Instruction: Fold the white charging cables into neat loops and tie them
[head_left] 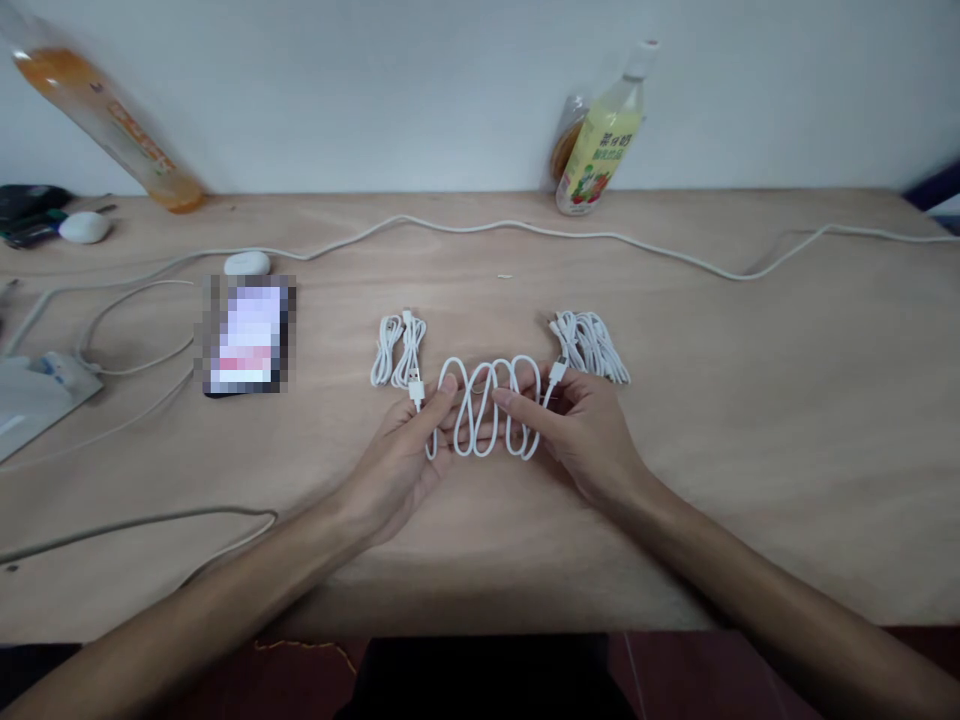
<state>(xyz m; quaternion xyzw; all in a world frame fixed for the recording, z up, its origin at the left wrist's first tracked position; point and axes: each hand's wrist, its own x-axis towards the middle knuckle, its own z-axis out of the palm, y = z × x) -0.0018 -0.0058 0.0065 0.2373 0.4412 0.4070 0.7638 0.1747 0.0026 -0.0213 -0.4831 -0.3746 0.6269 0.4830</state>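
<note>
A white USB cable lies in spread, wavy loops across the fingers of both hands, just above the table. My left hand grips its left end, thumb pressed on the loops, with a USB plug standing up beside the thumb. At the other end my right hand pinches the loops under its thumb, and a second plug sticks out by the index finger. Behind the left hand are white coiled cables. A larger bunch of coiled cables lies behind the right hand.
A phone and a white case lie to the left. An orange drink bottle and a yellow-labelled bottle stand by the wall. One long white cord crosses the table's back; more cords lie at the left.
</note>
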